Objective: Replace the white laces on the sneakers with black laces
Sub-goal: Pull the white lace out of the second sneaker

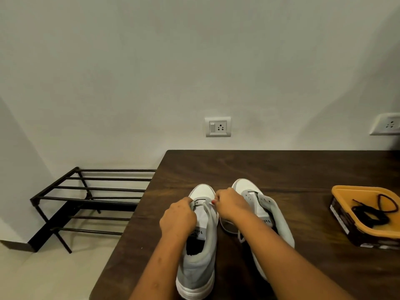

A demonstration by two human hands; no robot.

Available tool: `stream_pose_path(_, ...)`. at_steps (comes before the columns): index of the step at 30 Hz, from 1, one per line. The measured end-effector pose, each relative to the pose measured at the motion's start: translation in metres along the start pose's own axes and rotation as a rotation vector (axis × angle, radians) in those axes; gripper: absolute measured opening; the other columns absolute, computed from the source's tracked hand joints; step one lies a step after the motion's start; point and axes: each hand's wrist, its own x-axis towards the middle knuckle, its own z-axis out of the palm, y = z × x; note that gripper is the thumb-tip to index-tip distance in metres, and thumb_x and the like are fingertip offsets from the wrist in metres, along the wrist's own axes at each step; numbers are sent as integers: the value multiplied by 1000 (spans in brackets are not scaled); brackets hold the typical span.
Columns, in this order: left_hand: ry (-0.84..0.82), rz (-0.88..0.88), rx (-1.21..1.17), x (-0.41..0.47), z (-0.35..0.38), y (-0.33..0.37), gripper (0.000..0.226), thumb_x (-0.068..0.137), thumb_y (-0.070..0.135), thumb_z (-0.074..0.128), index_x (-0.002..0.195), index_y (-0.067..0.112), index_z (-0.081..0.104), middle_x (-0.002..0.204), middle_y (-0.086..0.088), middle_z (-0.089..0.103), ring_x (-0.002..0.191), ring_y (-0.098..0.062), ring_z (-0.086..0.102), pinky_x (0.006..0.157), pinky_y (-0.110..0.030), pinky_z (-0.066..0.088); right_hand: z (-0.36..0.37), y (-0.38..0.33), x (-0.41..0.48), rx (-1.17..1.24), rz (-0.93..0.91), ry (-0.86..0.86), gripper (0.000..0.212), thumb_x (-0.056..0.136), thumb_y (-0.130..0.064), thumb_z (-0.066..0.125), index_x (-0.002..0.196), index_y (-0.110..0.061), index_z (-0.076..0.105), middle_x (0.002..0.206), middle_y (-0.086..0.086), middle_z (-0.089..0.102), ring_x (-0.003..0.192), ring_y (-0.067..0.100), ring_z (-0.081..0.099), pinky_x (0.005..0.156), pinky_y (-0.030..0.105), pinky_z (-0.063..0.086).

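L sneaker (201, 263) stands on the table (281, 167), toe pointing to the wall, heel nearest the camera. White lace (208, 210) runs from the toe-end eyelets down the tongue; its slack lies on the table btwn the two sneakers. L hand (178, 216): fingers curled, gripping the sneaker's L eyelet edge near the toe. R hand (230, 204): fingertips pinch the white lace at the R eyelet edge. R sneaker (270, 211) sits just beside, partly under the R forearm. Black laces (372, 215) lie coiled in an orange-lined box (337, 190), well apart to the R. Shoe rack (86, 189) on the floor, L of the table; wall socket (218, 126) above.
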Motion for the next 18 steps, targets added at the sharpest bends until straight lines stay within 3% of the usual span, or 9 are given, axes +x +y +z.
stream_pose_path(3,-1,-5,12,1,0,0,35,96,22,36,127,30,50,126,-6,57,111,-29,55,81,-33,43,-5,1,3,184,-17,5,25,101,-21,36,109,-14,58,114,9,55,96,29,58,80,34,44)
stream_pose_path(6,0,-9,17,1,-1,0,36,96,22,35,128,29,50,127,-7,57,111,-29,55,82,-33,43,-15,-4,0,822,81,28,26,103,-18,28,90,-17,50,94,2,63,53,13,41,49,25,34)
stream_pose_path(8,6,-6,15,2,-1,-1,37,96,21,35,129,29,50,127,-7,57,111,-30,55,83,-34,43,-22,-5,-1,1155,142,40,26,104,-17,27,86,-17,46,88,3,65,44,8,28,39,20,23)
stream_pose_path(12,6,-1,16,2,0,-1,37,97,22,34,130,29,49,127,-8,57,111,-30,55,81,-33,43,-47,-3,-3,1545,160,159,28,104,-16,27,83,-18,44,63,-2,40,36,2,23,34,14,18)
stream_pose_path(15,9,5,24,2,1,0,36,96,21,36,128,29,50,125,-7,58,109,-29,56,80,-32,42,-63,5,-2,1685,159,230,28,103,-15,30,81,-20,46,57,-4,32,34,1,21,31,14,17)
stream_pose_path(18,14,-3,14,2,1,1,34,97,24,36,127,29,51,125,-7,58,109,-29,56,82,-33,43,-60,13,-5,1496,155,185,26,103,-16,32,82,-19,47,59,-3,33,37,2,23,32,15,19)
